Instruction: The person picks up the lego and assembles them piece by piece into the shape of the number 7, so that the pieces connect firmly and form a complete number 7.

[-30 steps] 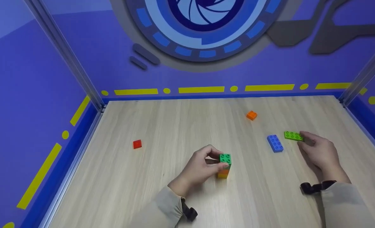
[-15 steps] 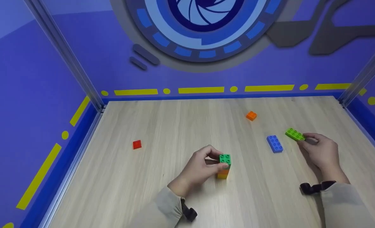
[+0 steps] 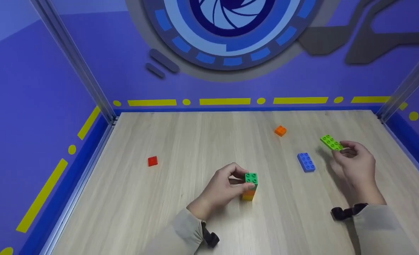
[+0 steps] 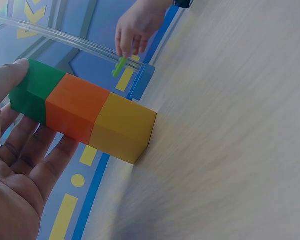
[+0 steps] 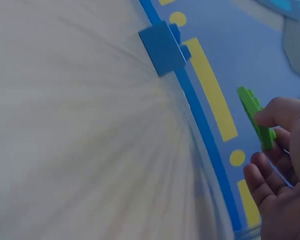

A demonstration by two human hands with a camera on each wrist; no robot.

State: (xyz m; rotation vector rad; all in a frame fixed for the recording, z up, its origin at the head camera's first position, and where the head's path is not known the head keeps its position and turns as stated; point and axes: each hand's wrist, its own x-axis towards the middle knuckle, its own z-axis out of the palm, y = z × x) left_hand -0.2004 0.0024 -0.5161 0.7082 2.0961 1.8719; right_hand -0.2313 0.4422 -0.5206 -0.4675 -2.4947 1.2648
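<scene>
My left hand (image 3: 223, 189) holds an upright stack of toy bricks by its top. That stack has a green brick (image 3: 251, 178) above an orange brick (image 4: 77, 107) and a yellow brick (image 4: 122, 127), and its base stands on the table. Between thumb and fingers of my right hand (image 3: 359, 164) is a thin lime-green brick (image 3: 331, 142), pinched by its near end and raised off the table, its studs up. A blue brick (image 3: 306, 162) lies on the table to the left of the right hand.
A small orange brick (image 3: 280, 130) lies toward the back of the wooden table (image 3: 209, 138). Off to the left is a flat red brick (image 3: 153, 161). Blue-purple printed walls (image 3: 223, 86) enclose the table at the back and sides.
My right hand has turned the lime-green brick and lifted it off the table. The left hand and its stack have stayed in place.
</scene>
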